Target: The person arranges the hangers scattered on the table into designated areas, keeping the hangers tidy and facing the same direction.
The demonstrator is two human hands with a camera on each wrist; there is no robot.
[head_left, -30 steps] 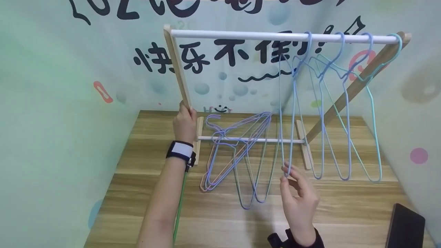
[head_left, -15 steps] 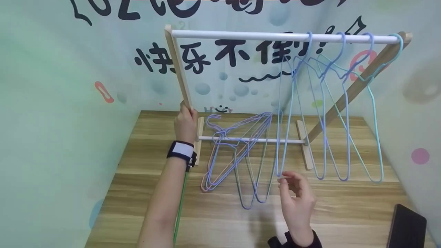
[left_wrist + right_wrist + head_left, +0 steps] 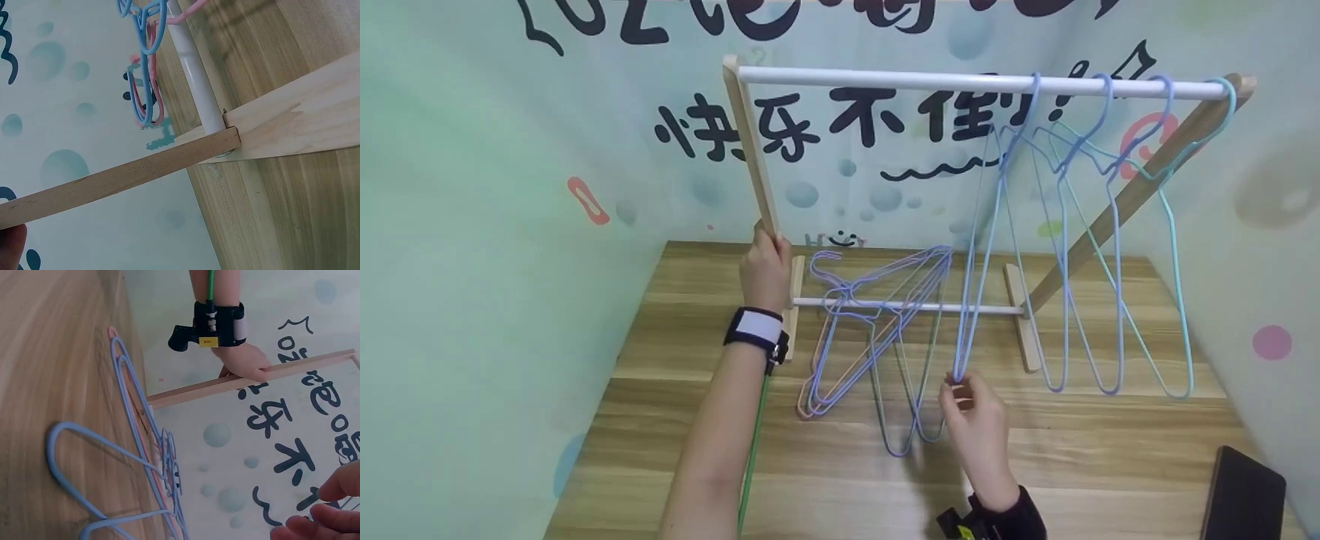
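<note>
Your left hand (image 3: 763, 268) is gripping the left upright of the small wooden clothes rack (image 3: 750, 150), fingers curled round the slat just above its foot on the wooden tabletop (image 3: 1110, 465). Your right hand (image 3: 976, 420) is pinching the bottom bend of the pale blue wire hanger (image 3: 986, 225), which is hanging by its hook from the white top rail (image 3: 885, 78), leftmost of four hangers there. A pile of blue and pink wire hangers (image 3: 870, 337) is lying across the white lower rail (image 3: 930, 307), just left of your right hand.
</note>
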